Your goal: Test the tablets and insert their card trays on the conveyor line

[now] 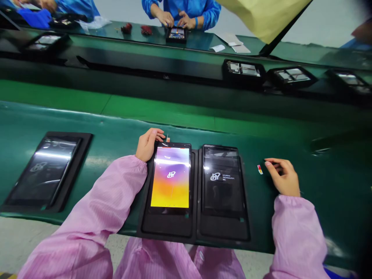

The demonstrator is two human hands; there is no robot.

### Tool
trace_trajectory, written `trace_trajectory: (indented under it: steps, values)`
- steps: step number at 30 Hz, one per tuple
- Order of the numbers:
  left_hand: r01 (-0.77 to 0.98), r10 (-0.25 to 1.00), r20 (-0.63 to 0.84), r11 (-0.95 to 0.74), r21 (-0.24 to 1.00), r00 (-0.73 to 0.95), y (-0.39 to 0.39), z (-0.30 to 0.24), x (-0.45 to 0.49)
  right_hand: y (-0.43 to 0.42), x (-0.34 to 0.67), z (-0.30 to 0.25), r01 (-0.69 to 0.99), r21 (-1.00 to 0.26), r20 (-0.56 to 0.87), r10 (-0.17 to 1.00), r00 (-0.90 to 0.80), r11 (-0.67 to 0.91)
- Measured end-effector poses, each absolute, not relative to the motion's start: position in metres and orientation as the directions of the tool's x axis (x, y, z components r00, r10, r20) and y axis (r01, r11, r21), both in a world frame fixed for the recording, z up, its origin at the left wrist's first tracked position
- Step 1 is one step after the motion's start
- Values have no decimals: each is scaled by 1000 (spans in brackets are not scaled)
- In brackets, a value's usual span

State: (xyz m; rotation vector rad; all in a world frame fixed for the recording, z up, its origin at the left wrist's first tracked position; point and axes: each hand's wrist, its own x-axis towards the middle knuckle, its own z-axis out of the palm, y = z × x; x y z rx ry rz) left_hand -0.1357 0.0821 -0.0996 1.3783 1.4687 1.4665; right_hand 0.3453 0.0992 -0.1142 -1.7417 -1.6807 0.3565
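A tablet (171,176) with a lit purple-to-yellow screen lies in a black foam tray (165,226). My left hand (148,142) is at its top left corner, fingers stretched out over the edge. Right by those fingertips, a small orange-and-white card (168,139) shows at the tablet's top edge. A second tablet (223,197), dark with a white logo, rests in its own tray just to the right. Farther right, my right hand (283,176) is loosely curled above the table, with no object visible in it. A small red, yellow and white card (259,169) lies beside its fingertips.
Another dark tablet (39,170) lies on a black tray at the left of the green table (113,131). Beyond runs a dark conveyor (145,71) carrying several black trays with opened devices (244,69). Across it, a co-worker's hands (186,19) handle a device.
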Motion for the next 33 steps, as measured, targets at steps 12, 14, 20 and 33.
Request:
trace_trajectory:
  steps: [12, 14, 20, 33]
  values:
    - [223, 933, 219, -158, 962, -285, 82, -99, -135, 99, 343, -110, 780, -620, 270, 956, 115, 82]
    - [225, 933, 217, -154, 962, -288, 82, -99, -135, 98, 344, -109, 779, -622, 263, 958, 117, 76]
    - [230, 935, 209, -145, 962, -287, 81, -100, -136, 98, 344, -109, 776, -628, 249, 961, 123, 63]
    - [240, 938, 223, -160, 958, -264, 80, -98, -135, 97, 341, -107, 768, -639, 238, 962, 133, 52]
